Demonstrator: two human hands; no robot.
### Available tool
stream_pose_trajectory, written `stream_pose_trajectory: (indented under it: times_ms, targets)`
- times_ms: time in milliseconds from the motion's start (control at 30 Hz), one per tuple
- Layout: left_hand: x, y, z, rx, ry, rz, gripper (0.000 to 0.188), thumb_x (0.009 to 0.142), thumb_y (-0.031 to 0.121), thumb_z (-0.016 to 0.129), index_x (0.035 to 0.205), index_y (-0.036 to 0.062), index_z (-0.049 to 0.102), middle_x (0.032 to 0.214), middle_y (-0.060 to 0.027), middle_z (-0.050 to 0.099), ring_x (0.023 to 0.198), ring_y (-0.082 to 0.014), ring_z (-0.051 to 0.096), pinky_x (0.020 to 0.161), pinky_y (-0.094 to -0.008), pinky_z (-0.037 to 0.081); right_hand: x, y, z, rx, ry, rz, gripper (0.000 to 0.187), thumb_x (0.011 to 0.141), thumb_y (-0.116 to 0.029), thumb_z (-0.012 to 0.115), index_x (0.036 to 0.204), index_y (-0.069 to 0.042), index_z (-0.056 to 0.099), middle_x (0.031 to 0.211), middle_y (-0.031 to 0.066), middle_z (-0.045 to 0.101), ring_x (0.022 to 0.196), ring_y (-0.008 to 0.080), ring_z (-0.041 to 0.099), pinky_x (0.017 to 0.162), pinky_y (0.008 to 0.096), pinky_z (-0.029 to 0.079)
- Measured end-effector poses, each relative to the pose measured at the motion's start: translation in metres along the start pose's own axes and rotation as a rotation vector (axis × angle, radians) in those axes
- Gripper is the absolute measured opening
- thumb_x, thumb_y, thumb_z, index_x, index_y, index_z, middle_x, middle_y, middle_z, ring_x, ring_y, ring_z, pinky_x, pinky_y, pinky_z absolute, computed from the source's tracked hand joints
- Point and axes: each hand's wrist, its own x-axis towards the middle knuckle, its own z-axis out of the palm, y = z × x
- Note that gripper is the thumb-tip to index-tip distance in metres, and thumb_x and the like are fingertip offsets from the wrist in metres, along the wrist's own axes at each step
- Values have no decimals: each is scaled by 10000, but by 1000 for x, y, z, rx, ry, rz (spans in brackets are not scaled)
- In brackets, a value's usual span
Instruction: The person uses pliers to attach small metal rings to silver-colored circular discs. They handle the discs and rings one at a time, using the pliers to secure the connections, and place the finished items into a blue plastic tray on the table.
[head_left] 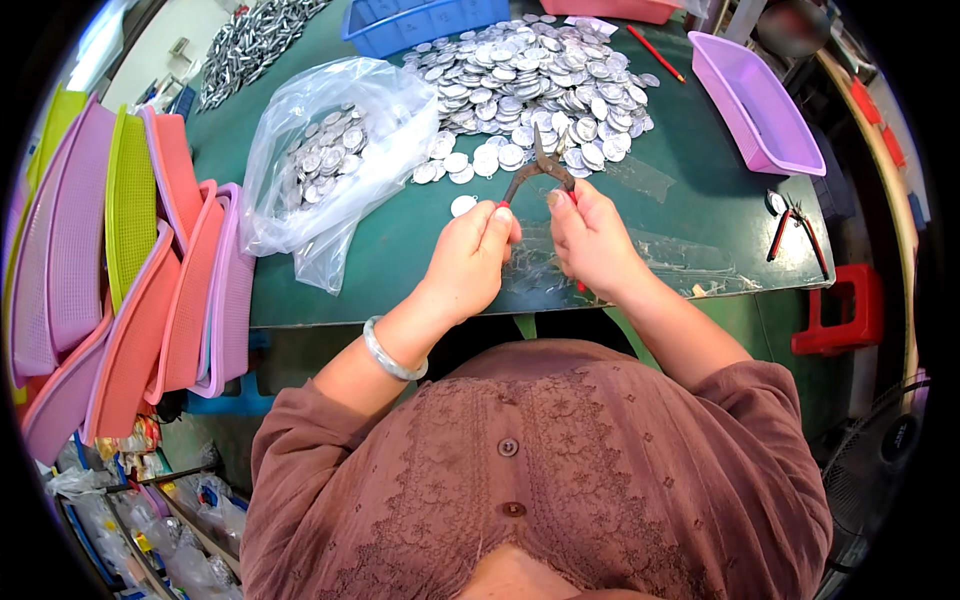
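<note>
My left hand (468, 258) and my right hand (597, 242) are closed around the two red-gripped handles of a pair of pliers (545, 168). The dark jaws point away from me and stand apart at their tips, over the near edge of a heap of silvery round metal discs (540, 75). Whether a disc sits between the jaws, I cannot tell. One loose disc (463, 206) lies on the green table (400, 290) just beyond my left hand. To the left, a clear plastic bag (285, 150) lies open with several similar discs inside.
Stacked pink, purple and green plastic baskets (130, 220) rise at the left. At the back stand a blue bin (425, 28) and a pile of small metal parts (255, 45). A purple basket (755, 100), a red pen (655, 53) and another pair of pliers (797, 232) are at right.
</note>
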Motion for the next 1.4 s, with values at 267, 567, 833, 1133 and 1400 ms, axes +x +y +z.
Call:
stream_pose_trajectory:
  times_ms: [267, 567, 833, 1133, 1400]
  targets:
    - [-14, 13, -16, -31, 40, 49, 279, 928, 240, 379, 970, 11, 532, 612, 13, 452, 509, -71, 416, 482, -208, 374, 0, -27, 0, 369, -139, 114, 177, 921, -257, 411, 829, -106, 401, 558, -54, 327, 424, 24, 263, 353, 189, 219]
    - [-14, 4, -10, 354, 343, 403, 214, 926, 187, 395, 878, 21, 521, 542, 10, 410, 485, -65, 375, 449, -223, 310, -12, -43, 7, 537, -293, 89, 249, 925, -289, 385, 811, -74, 435, 555, -12, 381, 409, 61, 314, 365, 210, 276]
    - [-5, -6, -8, 499, 403, 549, 205, 917, 174, 400, 823, 19, 494, 551, -36, 435, 477, -133, 419, 461, -266, 342, -21, -48, 13, 668, -329, 130, 281, 929, -303, 375, 746, -89, 383, 546, -22, 353, 403, 47, 279, 352, 209, 233]
    - [-1, -6, -9, 530, 310, 486, 226, 914, 170, 403, 749, 21, 444, 545, -54, 442, 467, -151, 429, 449, -289, 335, -16, -38, 9, 504, -251, 91, 282, 935, -305, 356, 741, -101, 344, 551, -43, 318, 407, 29, 233, 339, 199, 188]
    - [-17, -1, -8, 93, 48, 201, 252, 930, 233, 373, 747, 62, 409, 562, 17, 384, 449, -74, 348, 407, -214, 306, -19, -41, -1, 370, -272, 143, 272, 932, -303, 364, 751, -101, 348, 537, -54, 317, 404, 30, 255, 339, 197, 216]
